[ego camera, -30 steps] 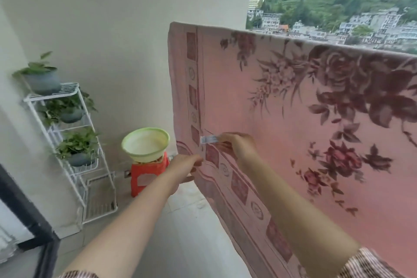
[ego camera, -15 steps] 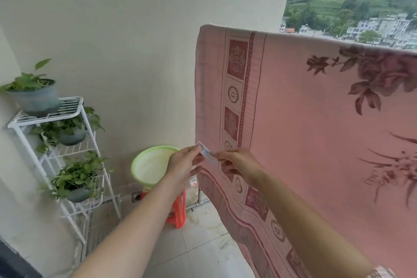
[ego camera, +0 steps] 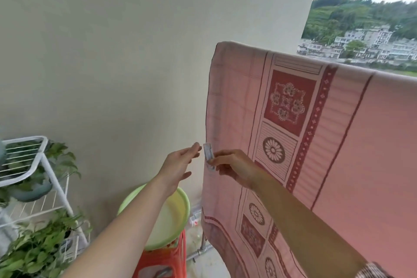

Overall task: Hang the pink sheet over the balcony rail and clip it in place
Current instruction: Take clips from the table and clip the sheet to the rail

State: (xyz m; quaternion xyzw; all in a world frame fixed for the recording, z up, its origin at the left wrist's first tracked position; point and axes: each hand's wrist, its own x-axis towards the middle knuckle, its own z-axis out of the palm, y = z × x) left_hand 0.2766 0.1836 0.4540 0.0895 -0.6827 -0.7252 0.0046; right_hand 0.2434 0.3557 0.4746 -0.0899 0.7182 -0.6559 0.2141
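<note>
Cream balcony wall (ego camera: 112,52) fills the background; before it the right hand (ego camera: 234,166) keeps a narrow grip, pinching a small pale clip (ego camera: 208,157) at the wall-side hem of the pink sheet (ego camera: 338,142). The left hand (ego camera: 178,165), fingers loose and holding nothing, hovers just wallward of the clip. Draped over the rail beside the wall, the sheet looks thin, limp and light, apt to slide, so it is best held at the hem. Maroon floral panels border its rosy field.

Open gap between wall (ego camera: 112,74) and pink sheet (ego camera: 352,153); basin (ego camera: 173,214), stool (ego camera: 164,262) stand below.
</note>
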